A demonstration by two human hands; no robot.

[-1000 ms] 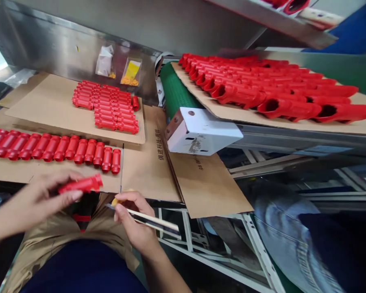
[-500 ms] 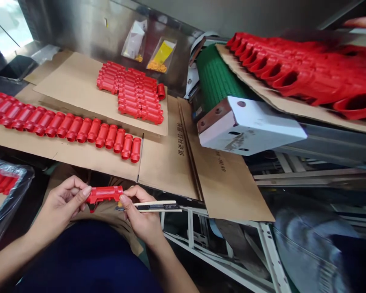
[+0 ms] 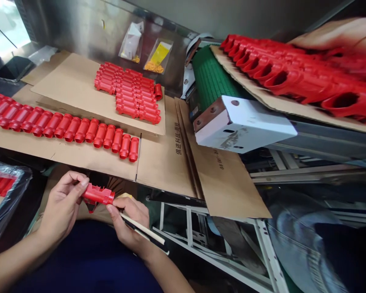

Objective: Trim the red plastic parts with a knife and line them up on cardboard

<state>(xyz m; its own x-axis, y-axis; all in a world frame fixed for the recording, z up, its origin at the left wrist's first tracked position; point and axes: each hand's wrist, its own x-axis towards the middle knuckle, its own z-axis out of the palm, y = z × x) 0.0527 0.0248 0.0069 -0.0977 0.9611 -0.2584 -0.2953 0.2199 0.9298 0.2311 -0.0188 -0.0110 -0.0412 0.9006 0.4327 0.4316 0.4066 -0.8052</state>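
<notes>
A red plastic part point(image 3: 99, 194) is held above my lap, in front of the table edge. My left hand point(image 3: 61, 203) pinches its left end between thumb and fingers. At the other end, the thumb and fingertips of my right hand point(image 3: 129, 219) touch the part. That same hand also holds a cutter with a pale and black handle point(image 3: 146, 232), which points down to the right across the palm. A long row of red cylinders point(image 3: 70, 127) lies on the cardboard just beyond my hands.
Stacked red parts point(image 3: 131, 91) lie on a cardboard sheet point(image 3: 67, 77). Small bags point(image 3: 159, 56) rest behind. At right, a green conveyor point(image 3: 212, 75) with a white end bracket point(image 3: 244, 124) bears more red parts point(image 3: 311, 81); another person's hand point(image 3: 341, 34) reaches over them. A lined bin point(image 3: 24, 183) stands left.
The red part has rolled and its right end has dipped. My right hand has shifted left and down, and the cutter has swung downward. The other person's hand has come further into view.
</notes>
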